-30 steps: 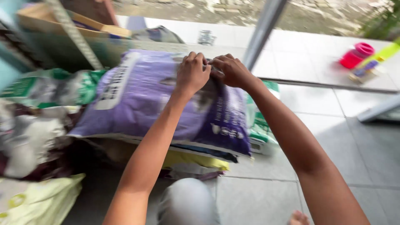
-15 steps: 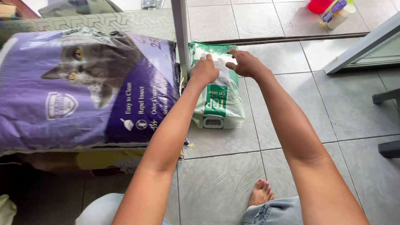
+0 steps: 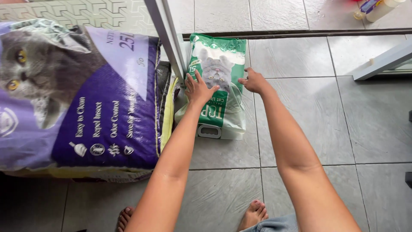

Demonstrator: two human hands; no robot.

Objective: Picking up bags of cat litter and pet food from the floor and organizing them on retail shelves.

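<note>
- Head view: left hand (image 3: 198,89) flat, fingers spread, pressing on green-and-white bag (image 3: 218,86) lying on tiled floor (image 3: 326,116); nothing clenched.
- Right hand (image 3: 254,80) touches bag's right edge, loose, not gripping.
- Count: one green bag, one purple bag (image 3: 81,94) beside it, two bare feet.

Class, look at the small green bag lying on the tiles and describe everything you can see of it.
The green bag is a glossy plastic sack, green and white, with a picture of a grey cat on its face and a cut-out carry handle at the near end. It lies flat on the grey floor tiles, lengthwise away from the camera, and looks full and sealed. Its left edge sits by a metal post, next to a big purple bag. The left hand presses on its face; the right hand touches its right edge.
</note>
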